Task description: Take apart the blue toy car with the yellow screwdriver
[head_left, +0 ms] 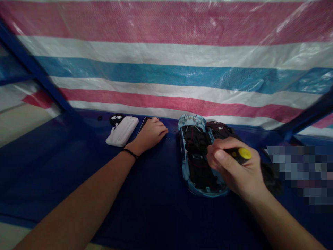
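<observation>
The right hand [238, 166] grips a black tool handle [240, 155] with a yellow end over a light-blue toy car body [197, 156], its dark inside facing up. A dark car part [220, 128] lies beside it. The left hand [152, 132], palm down, partly covers a flat dark rectangle [144, 123], near a white case [123, 131] and a black figure [116, 119] with 2 white eyes. A striped sheet [169, 74] hangs behind the blue table [151, 201].
</observation>
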The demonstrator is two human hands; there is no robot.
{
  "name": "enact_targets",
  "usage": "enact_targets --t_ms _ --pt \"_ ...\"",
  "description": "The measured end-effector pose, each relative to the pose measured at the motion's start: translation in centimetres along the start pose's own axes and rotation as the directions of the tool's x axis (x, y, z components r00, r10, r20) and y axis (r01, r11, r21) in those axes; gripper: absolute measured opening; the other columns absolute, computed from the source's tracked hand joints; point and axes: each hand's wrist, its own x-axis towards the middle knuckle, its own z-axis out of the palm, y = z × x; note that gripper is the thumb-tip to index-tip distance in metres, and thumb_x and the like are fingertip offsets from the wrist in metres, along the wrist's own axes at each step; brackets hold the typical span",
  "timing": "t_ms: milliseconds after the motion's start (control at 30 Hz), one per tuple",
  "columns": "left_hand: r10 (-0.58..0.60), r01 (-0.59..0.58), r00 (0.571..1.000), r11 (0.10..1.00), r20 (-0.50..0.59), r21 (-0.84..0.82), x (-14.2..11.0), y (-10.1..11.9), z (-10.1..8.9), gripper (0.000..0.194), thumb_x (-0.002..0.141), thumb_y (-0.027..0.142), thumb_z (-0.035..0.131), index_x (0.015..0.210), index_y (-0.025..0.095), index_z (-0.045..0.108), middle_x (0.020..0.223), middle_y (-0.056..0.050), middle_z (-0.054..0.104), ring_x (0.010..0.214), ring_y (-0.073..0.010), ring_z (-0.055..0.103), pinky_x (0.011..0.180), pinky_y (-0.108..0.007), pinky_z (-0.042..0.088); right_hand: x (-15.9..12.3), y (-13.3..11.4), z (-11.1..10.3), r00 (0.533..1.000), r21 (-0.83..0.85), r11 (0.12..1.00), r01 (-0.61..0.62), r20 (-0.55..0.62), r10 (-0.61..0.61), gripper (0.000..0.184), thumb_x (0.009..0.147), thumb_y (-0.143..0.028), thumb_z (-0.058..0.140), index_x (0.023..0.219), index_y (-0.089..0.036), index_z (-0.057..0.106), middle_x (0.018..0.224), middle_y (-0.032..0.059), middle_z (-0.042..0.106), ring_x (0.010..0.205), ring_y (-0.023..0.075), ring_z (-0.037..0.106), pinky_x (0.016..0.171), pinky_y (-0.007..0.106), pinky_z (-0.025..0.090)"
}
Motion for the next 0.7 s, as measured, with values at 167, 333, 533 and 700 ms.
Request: enact_targets --t_ms 167,333,533,700 --pt "0.037 -0.033 0.999 0.989 -0.020 0.146 0.6 0.5 0.0 0.028 0.107 0.024 0.057 0.091 0.021 0.080 0.100 -0.007 0.078 0.100 -0.0251 0.061 0.086 -0.040 0.042 0.1 0.1 0.1 1.000 0.059 0.998 -0.016 -0.023 0.017 0.030 0.090 -0.046 0.082 0.086 -0.021 0.068 0.062 -0.0033 0.052 0.049 0.0088 0.042 0.046 0.025 0.031" --pt "-0.010 0.007 1.000 0.987 0.021 0.158 0.8 0.7 0.3 0.028 0.105 0.023 0.057 0.090 0.021 0.080 0.102 -0.006 0.079 0.103 -0.0270 0.061 0.087 -0.042 0.043 0.3 0.4 -0.2 1.000 0.105 0.994 -0.022 -0.002 0.022 0.027 0.090 -0.043 0.083 0.085 -0.021 0.068 0.060 -0.0046 0.051 0.048 0.0082 0.042 0.045 0.023 0.031" --pt "-0.044 0.043 0.999 0.989 0.002 0.141 0.6 -0.2 0.3 0.037 0.097 0.008 0.049 0.115 0.016 0.080 0.116 -0.010 0.079 0.107 -0.0291 0.065 0.093 -0.044 0.048 0.6 0.4 -0.4 0.999 0.116 0.992 -0.042 0.005 0.042 0.029 0.090 -0.045 0.083 0.085 -0.021 0.068 0.061 -0.0039 0.050 0.050 0.0086 0.042 0.045 0.023 0.032" --pt "-0.021 0.021 1.000 1.000 0.000 0.024 0.6 -0.8 0.2 0.055 0.088 0.000 0.043 0.132 0.014 0.074 0.129 -0.012 0.075 0.118 -0.0274 0.065 0.105 -0.046 0.050 0.6 0.4 -0.7 1.000 0.085 0.996 -0.022 0.006 0.021 0.027 0.091 -0.044 0.082 0.086 -0.021 0.071 0.066 -0.0029 0.055 0.052 0.0088 0.046 0.046 0.023 0.034"
